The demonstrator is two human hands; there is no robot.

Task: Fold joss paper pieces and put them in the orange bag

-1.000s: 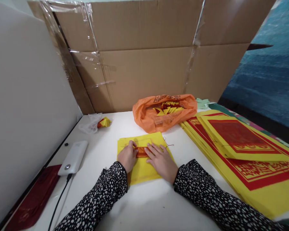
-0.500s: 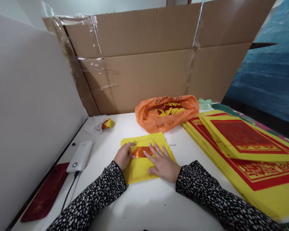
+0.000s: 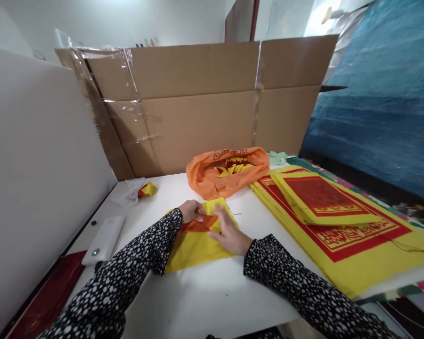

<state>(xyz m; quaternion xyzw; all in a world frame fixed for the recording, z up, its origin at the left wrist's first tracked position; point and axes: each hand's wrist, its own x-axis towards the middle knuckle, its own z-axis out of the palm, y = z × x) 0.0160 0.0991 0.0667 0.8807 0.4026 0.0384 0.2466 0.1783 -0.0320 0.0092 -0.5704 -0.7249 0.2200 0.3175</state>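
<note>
A yellow joss paper sheet (image 3: 194, 252) lies on the white table in front of me. Across its middle is an orange, shiny foil piece (image 3: 197, 225) with slanted ends. My left hand (image 3: 191, 211) reaches over the sheet, thumb and fingertips closed at the foil's upper edge. My right hand (image 3: 230, 234) is at the right side of the sheet, fingers apart and slightly blurred, thumb near the foil's right end. Whether its fingertips touch the paper is hard to see.
Behind the sheet sits an orange plastic bag (image 3: 212, 187) with folded yellow and red papers inside. Stacked red-and-yellow printed sheets (image 3: 369, 263) lie at right. At left are a white power bank (image 3: 108, 235), a dark red phone (image 3: 51, 294) and a clear bag (image 3: 129, 194). Cardboard (image 3: 198, 127) stands behind.
My left hand has moved from the sheet's left side to the foil's upper edge. My right hand has lifted from lying flat, its fingers now raised. The view has shifted right and tilted up.
</note>
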